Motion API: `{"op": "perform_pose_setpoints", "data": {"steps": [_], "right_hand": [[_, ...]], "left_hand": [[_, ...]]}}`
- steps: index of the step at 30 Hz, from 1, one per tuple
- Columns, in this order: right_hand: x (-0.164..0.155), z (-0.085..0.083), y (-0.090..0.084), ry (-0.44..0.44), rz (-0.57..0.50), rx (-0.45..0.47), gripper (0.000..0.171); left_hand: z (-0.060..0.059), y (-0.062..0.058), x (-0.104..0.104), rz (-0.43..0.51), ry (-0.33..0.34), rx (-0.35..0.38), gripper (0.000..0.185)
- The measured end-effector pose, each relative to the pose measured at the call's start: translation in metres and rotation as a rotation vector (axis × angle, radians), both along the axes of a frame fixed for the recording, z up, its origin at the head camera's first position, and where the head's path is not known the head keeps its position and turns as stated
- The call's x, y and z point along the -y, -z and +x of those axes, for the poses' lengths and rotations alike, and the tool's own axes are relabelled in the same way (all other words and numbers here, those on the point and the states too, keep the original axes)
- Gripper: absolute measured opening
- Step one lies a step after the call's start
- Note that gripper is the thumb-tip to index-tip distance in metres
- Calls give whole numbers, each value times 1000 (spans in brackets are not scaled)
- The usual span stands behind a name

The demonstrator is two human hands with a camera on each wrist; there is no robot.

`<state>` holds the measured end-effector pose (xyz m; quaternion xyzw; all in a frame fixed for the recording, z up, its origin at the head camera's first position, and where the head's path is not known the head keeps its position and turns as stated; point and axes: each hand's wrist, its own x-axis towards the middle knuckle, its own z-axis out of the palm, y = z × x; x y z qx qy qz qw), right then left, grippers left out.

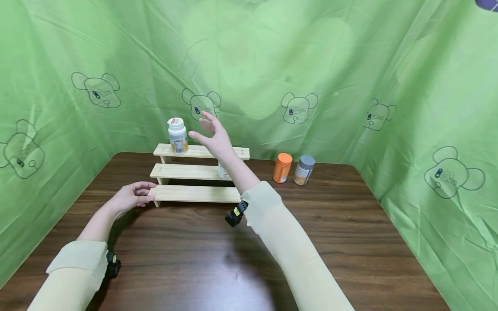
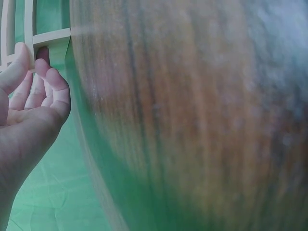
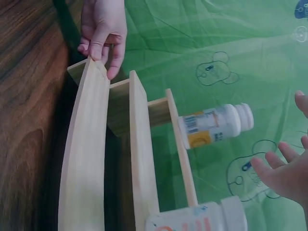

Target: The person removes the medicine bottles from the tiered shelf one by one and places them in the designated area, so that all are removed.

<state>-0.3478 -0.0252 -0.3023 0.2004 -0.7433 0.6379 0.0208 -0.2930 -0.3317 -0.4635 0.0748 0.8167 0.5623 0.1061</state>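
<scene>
A three-tier wooden step shelf [image 1: 194, 172] stands on the table. My left hand [image 1: 134, 196] pinches the left end of its lowest board, thumb against fingers, as the right wrist view shows from the side. My right hand [image 1: 218, 138] is raised above the top board with fingers spread and nothing in them. Just left of it, a white bottle [image 1: 178, 136] with a yellow-and-white label stands upright on the top board, apart from the fingers. A second white bottle [image 3: 197, 219] is on the middle board; my right forearm partly hides it in the head view.
Right of the shelf, an orange bottle [image 1: 282, 167] and a grey-lidded bottle [image 1: 304, 170] stand side by side on the brown wooden table [image 1: 330, 242]. A green curtain [image 1: 249, 65] printed with bear heads hangs behind and along both sides.
</scene>
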Motion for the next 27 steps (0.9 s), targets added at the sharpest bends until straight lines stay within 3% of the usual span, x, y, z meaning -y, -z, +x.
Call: {"op": "perform_pose_setpoints", "data": {"steps": [12, 27], "right_hand": [[24, -24, 18, 28, 12, -9, 76], [50, -52, 42, 61, 2, 87, 83]], "left_hand": [[-2, 1, -4, 4, -5, 4, 59], [1, -1, -2, -8, 5, 3, 59]]}}
